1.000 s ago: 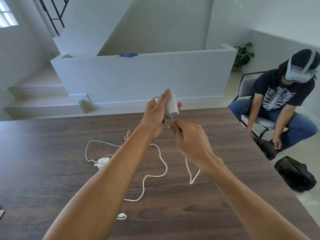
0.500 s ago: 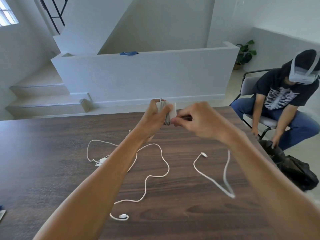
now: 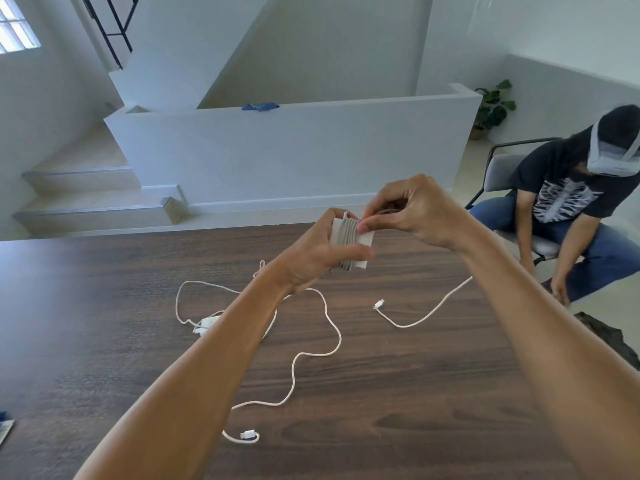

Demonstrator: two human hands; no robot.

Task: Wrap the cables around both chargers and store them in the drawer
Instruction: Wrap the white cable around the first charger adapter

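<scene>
On the left of the dark wood-grain surface (image 3: 104, 341) lies the second charger (image 3: 207, 322), a small white block partly hidden behind the person's forearm, with its thin white cable (image 3: 327, 327) sprawled in loose curves toward the near edge, where a small plug (image 3: 248, 434) ends it. This cable looks limp and light — likely to slide and tangle, so it would be best taken up by the block first.

Further right, raised above the surface, the left hand (image 3: 311, 258) grips the first charger (image 3: 351, 242) with thumb and fingers curled round its body. It is a smooth, hard, boxy white adapter with several neat turns of cord across it; probably light but slick, so the turns need tension to stay put.

The right hand (image 3: 412, 213) pinches the cord against the charger's upper edge. The unwound tail (image 3: 422, 317) trails past the right forearm down onto the surface, ending in a small connector (image 3: 380, 303) — a stiff tip on a soft line. No drawer is in view.
</scene>
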